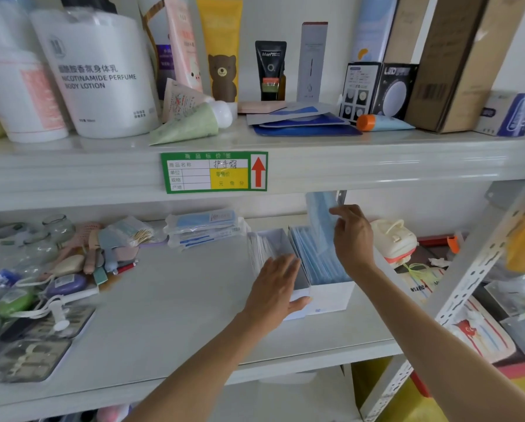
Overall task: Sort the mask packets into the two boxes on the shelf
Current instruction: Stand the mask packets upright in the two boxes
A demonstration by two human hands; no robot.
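Resting flat, fingers spread, the left hand [278,281] lies over the front of the left box [299,289], gripping nothing. Just beside it, touching, sits the right box [331,295], packed with upright blue mask packets [314,257]. Above that row, the right hand [352,236] pinches one blue packet [320,214] upright over the box. Farther back on the shelf [179,300], a stack of wrapped packets [203,228] lies flat.
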